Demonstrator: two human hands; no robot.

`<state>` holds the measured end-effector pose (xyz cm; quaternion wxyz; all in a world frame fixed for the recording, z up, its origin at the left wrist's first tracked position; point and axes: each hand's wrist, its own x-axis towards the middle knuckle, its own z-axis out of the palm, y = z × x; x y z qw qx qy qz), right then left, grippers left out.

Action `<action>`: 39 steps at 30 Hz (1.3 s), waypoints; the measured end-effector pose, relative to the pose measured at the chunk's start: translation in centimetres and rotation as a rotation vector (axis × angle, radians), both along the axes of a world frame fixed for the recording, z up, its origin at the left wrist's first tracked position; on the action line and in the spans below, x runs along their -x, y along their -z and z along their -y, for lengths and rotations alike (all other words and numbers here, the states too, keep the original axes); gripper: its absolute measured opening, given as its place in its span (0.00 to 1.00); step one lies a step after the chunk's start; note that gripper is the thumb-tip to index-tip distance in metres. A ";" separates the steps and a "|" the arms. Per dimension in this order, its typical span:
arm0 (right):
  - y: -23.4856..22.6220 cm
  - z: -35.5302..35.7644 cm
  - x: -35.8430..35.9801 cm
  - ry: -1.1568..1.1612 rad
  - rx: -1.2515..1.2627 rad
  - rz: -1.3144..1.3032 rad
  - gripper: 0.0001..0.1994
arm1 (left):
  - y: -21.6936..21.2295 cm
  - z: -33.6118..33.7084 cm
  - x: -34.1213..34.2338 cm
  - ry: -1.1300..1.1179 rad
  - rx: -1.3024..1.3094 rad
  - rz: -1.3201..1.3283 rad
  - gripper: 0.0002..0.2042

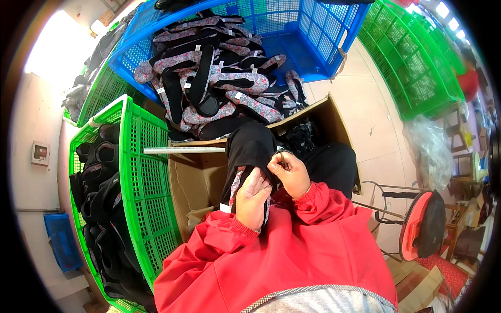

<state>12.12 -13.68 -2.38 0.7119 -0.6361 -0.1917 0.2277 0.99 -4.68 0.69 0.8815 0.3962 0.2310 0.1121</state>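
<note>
A black slipper (240, 175) with a flowered lining and a white tag lies over my lap, partly hidden by my hands and hard to tell from my black trousers. My left hand (252, 200) rests along it, fingers close together and pointing away from me, holding it. Just to the right, my right hand (291, 175) is closed in a pinch at the slipper's dark upper edge. What exactly lies between those fingertips is too small to make out. Beyond my knees, a heap of similar flowered and black slippers (224, 83) spills from a blue crate (324, 36).
Left of me stands a green crate (151, 198) full of black slippers (102, 208). An open cardboard box (194, 180) holds black items between my legs. A pale rod (183, 150) crosses its edge. More green crates (409, 62), a plastic bag (430, 151) and a round-seated stool (417, 224) are right.
</note>
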 end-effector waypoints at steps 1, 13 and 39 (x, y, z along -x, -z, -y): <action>-0.2 0.1 0.0 -0.006 -0.077 -0.149 0.05 | 0.0 0.0 0.0 0.011 0.000 0.012 0.32; -1.1 0.3 0.1 -0.061 -0.195 -0.381 0.05 | -1.6 -1.6 0.2 -0.133 -0.460 -0.046 0.21; -3.2 2.8 -1.0 -0.240 0.159 0.070 0.16 | -4.8 -8.7 -6.0 0.315 -1.568 0.195 0.04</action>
